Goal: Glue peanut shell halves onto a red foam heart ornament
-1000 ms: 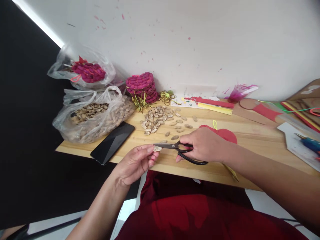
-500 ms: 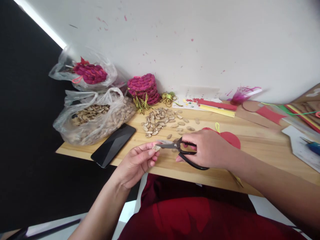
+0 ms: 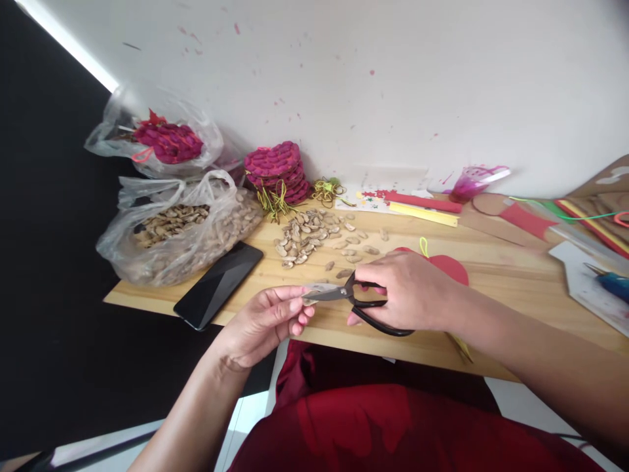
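My left hand point(image 3: 268, 322) pinches a small pale peanut shell point(image 3: 309, 301) between thumb and fingers above the table's front edge. Black-handled scissors point(image 3: 344, 293) are in my right hand point(image 3: 410, 288), their blades a little apart and pointing left. The blade tips lie at the shell, beside my left fingertips, and partly hide it. Behind the scissors a loose pile of peanut shells point(image 3: 302, 236) lies on the wooden table point(image 3: 501, 288). A red cutout with a yellow loop point(image 3: 449, 267) is partly hidden behind my right hand.
A black phone point(image 3: 219, 285) lies at the left edge, beside a plastic bag of shells point(image 3: 171, 255). Near the wall stand stacked magenta pieces point(image 3: 275, 170). Farther right are yellow strips point(image 3: 423, 214), a pink-stained cup point(image 3: 474, 183) and a blue tool point(image 3: 614, 286).
The scissor blades have opened slightly and moved a little left across the shell. The whole view has shifted slightly. Both hands keep their hold.
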A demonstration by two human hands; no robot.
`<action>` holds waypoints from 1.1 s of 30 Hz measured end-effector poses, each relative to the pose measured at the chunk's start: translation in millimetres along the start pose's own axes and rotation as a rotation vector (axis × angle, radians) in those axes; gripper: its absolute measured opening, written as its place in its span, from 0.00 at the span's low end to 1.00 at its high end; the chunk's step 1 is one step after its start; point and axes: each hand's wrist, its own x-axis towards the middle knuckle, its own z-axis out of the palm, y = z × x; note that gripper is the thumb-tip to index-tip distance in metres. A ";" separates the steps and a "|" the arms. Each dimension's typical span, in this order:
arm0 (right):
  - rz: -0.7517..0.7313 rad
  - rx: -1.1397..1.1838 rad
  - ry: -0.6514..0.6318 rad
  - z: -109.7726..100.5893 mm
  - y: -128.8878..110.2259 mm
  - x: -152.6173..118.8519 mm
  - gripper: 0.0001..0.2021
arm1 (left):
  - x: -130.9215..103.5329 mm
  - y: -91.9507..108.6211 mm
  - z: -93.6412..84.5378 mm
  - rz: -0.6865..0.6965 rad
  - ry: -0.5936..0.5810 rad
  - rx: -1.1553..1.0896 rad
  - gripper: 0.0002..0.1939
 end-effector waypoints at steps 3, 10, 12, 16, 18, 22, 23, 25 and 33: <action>0.002 -0.007 -0.008 -1.0 -0.1 -0.7 0.20 | 0.1 1.5 -0.4 -0.024 -0.028 0.033 0.17; -0.008 -0.010 -0.027 -1.9 -0.4 -1.0 0.23 | 2.3 2.7 -0.1 -0.048 -0.011 0.058 0.16; -0.005 -0.019 -0.032 -1.8 -0.1 -1.3 0.23 | 2.6 2.7 1.2 -0.054 0.005 0.064 0.17; 0.013 -0.034 -0.031 -1.6 0.3 -2.8 0.22 | 2.5 2.0 3.6 -0.036 0.042 0.069 0.16; 0.019 -0.039 -0.033 -1.7 0.2 -3.3 0.22 | 2.4 1.8 3.8 -0.026 0.046 0.070 0.15; 0.014 -0.043 -0.041 -2.7 -0.1 -2.8 0.23 | 2.6 3.0 2.7 -0.030 0.032 0.079 0.15; 0.012 -0.044 -0.042 -3.1 0.0 -2.5 0.24 | 2.7 3.4 2.5 -0.031 0.028 0.078 0.15; 0.011 -0.049 -0.042 -3.8 0.4 -2.0 0.26 | 2.9 4.0 2.2 -0.034 0.027 0.070 0.15; 0.008 -0.059 -0.048 -4.8 3.3 -1.3 0.29 | 2.1 4.0 3.5 -0.045 0.034 0.036 0.19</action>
